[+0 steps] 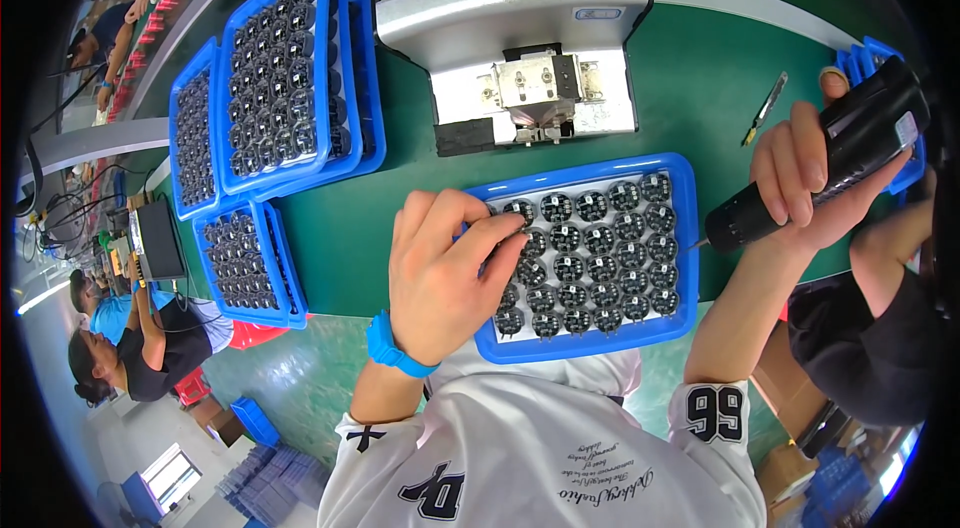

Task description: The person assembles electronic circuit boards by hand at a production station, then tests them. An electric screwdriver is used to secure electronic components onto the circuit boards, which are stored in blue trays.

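In front of me lies a blue tray (686, 228) with a white liner, filled with rows of round black electronic parts (598, 238). My left hand (440, 263), a blue band at its wrist, reaches over the tray's left side. Its thumb and forefinger are pinched at a round black part (520, 211) in the upper left corner. My right hand (805, 183) is wrapped round a black electric screwdriver (745, 216) right of the tray. The tool is tilted, its thin bit pointing down and left beside the tray's right rim.
Beyond the tray stands a silver metal machine (515, 13) with a small fixture (540, 83). Stacked blue trays (325, 58) of similar parts sit at the left. A tweezer-like tool (766, 108) lies on the green table (690, 68). A co-worker's arm (885, 238) is close at the right.
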A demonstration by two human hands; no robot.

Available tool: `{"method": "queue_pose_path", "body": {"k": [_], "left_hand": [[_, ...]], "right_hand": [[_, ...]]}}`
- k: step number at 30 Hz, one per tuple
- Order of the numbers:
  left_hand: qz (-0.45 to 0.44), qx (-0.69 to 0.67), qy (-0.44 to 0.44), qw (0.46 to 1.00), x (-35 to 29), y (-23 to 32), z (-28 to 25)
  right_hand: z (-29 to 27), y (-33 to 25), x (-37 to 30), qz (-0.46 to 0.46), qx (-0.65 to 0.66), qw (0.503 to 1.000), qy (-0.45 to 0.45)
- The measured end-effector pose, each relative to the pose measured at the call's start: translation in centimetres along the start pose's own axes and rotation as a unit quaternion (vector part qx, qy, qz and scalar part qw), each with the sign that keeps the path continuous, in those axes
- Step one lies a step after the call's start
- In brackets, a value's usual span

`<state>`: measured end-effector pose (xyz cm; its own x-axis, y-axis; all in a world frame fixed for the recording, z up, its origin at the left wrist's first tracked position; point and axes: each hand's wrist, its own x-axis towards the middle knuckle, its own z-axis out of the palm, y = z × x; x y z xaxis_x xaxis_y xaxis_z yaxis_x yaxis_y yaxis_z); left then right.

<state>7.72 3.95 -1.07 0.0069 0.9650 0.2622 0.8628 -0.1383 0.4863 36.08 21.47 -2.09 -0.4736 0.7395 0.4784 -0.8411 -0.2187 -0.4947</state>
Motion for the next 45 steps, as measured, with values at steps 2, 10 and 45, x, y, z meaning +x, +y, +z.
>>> {"method": "queue_pose_path", "body": {"k": [2, 10, 45], "left_hand": [[0.001, 0.000, -0.001, 1.000, 0.0, -0.1, -0.1], [0.037, -0.015, -0.010, 0.999, 0.3, -0.4, -0.5], [0.060, -0.051, -0.003, 0.997, 0.6, 0.0, -0.5]], "right_hand": [[-0.2, 0.1, 0.1, 0.000, 0.000, 1.000, -0.008], [-0.3, -0.1, 0.1, 0.012, 0.014, 0.999, -0.029], [-0.2, 0.5, 0.1, 0.023, 0.006, 1.000, 0.010]]}}
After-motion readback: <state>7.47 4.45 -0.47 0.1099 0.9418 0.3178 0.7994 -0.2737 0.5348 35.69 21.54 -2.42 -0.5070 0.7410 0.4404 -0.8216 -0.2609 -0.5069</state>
